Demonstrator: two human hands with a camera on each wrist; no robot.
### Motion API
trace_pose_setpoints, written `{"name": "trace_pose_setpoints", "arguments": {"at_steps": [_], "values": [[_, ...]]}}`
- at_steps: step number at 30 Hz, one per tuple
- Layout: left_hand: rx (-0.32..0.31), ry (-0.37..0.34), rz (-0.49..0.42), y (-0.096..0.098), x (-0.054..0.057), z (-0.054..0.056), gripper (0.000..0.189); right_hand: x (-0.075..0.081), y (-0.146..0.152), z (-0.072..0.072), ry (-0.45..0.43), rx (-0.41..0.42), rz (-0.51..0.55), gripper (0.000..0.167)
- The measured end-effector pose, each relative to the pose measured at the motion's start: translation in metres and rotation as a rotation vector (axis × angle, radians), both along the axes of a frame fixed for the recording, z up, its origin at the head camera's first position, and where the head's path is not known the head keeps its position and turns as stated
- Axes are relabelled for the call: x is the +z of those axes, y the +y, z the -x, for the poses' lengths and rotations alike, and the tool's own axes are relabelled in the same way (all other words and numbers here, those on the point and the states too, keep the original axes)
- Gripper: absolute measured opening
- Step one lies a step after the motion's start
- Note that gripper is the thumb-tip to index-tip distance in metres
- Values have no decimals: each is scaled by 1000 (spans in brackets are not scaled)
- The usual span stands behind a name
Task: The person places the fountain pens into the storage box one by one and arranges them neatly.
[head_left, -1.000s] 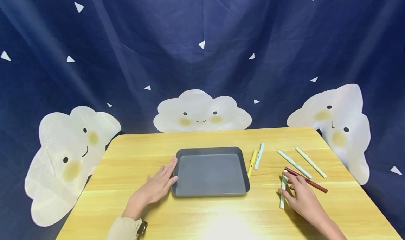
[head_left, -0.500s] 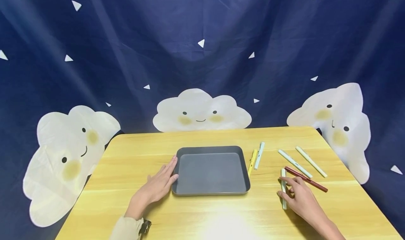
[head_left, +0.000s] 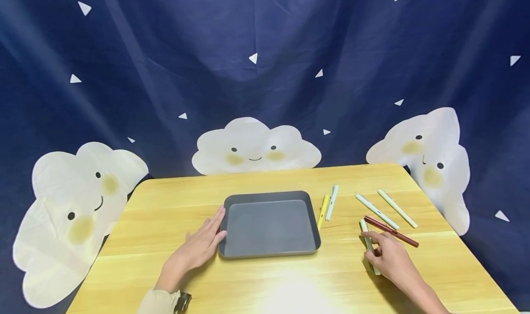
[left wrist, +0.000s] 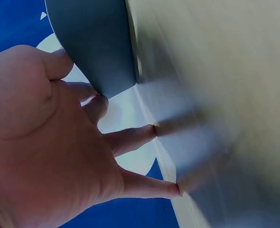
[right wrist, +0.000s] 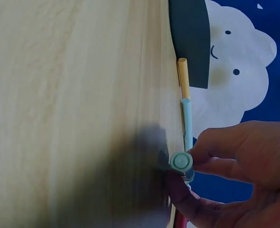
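A dark grey rectangular tray (head_left: pixel 269 224) lies on the table in the head view. My left hand (head_left: pixel 195 248) touches its left side with outstretched fingers. In the left wrist view, fingertips of this hand (left wrist: pixel 50 137) meet the tray wall (left wrist: pixel 99 42) while others reach the tabletop. To the right of the tray, my right hand (head_left: pixel 392 258) pinches a pale green pen (head_left: pixel 363 226) between thumb and fingers. The right wrist view shows this pen's round end (right wrist: pixel 181 161) between the fingers, partly covering what lies behind. A dark red pen (head_left: pixel 407 239) lies just beyond that hand.
Along the tray's right side lie a yellow pen (head_left: pixel 323 210) and a light blue pen (head_left: pixel 331 203). Farther right are another light blue pen (head_left: pixel 377 212) and a pale green one (head_left: pixel 397 208). A dark blue cloud-printed curtain (head_left: pixel 290 88) hangs behind the wooden table (head_left: pixel 178 199).
My right fingers have slid from the pale green pen's far end to its middle, and the pen has turned so its far end points leftward. The left hand stays against the tray.
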State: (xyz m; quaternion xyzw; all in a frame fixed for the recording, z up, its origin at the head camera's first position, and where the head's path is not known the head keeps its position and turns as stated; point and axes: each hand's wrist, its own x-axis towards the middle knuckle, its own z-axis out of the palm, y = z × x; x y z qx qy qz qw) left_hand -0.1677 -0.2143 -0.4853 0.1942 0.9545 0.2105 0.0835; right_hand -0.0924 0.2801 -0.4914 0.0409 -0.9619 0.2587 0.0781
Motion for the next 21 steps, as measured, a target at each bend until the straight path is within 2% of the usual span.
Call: {"name": "trace_pose_setpoints", "arguments": {"at_steps": [7,9,14,21], "values": [[4,-26,-5,-5,-2,-2,65,3,1,1,-33,21,22,37],[-2,-28,-12,-6,-1,-2,65,3,2,0,-18,21,36,37],[-11,-36,-22,-9,2,-1,68,3,4,3,50,13,54,37],[-12,-42,-26,-4,2,2,68,1,4,8,204,-20,129,36]]}}
